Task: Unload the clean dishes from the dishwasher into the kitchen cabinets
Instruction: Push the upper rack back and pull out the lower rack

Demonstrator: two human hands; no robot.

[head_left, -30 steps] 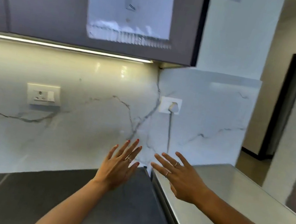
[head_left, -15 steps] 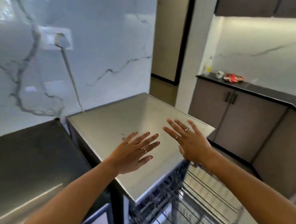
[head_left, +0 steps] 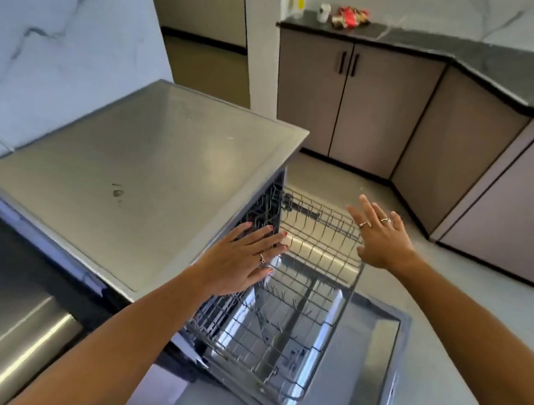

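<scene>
Left hand [head_left: 243, 261]: fingers straight and spread, holding nothing, above the front edge of the steel-topped dishwasher [head_left: 131, 175]; right hand [head_left: 380, 235]: fingers apart, empty, over the far end of the pulled-out grey wire racks [head_left: 300, 297]; no dishes visible in them; hinged steel door [head_left: 363, 362] lies open below.

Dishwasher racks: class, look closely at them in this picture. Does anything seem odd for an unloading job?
Yes. The upper rack and lower rack are pulled out over the open door, yet no dishes show in either. Both hands, left and right, are open and hold nothing.
</scene>
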